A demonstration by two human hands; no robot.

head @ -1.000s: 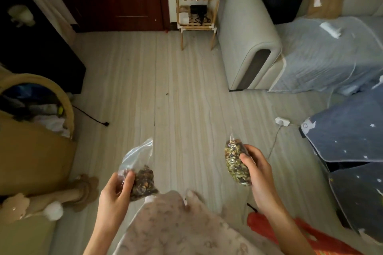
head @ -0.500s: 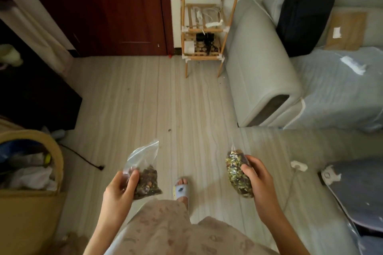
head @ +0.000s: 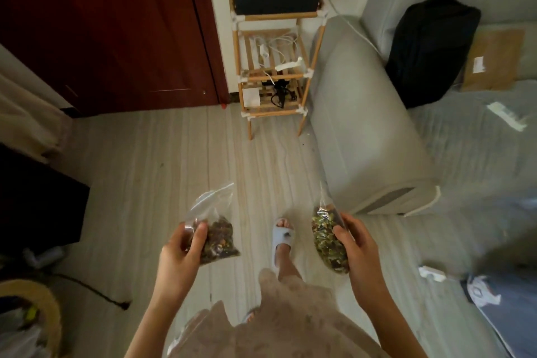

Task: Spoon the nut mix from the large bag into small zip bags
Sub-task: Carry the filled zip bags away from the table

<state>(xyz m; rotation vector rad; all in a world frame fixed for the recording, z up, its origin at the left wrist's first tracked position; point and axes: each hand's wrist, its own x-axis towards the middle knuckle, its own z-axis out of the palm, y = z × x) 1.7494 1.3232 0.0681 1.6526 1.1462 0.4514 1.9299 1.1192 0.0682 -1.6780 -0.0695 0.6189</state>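
I see the left hand (head: 180, 253) gripping a small zip bag (head: 213, 229) by its side, thumb pressed on the front, fingers curled behind; the nut mix (head: 220, 241) sits in the bottom half just right of that grip, the clear top standing up above it. The right hand (head: 359, 247) holds a fuller bag (head: 328, 238), fingers wrapped round its right edge, the mix packed tall to the left of that grip. Whether either seal is zipped, I cannot tell. Between the two grips and below them, a slippered foot (head: 283, 238) stands on the floor (head: 162, 171). A sofa (head: 363, 136) lies beyond the right grip.
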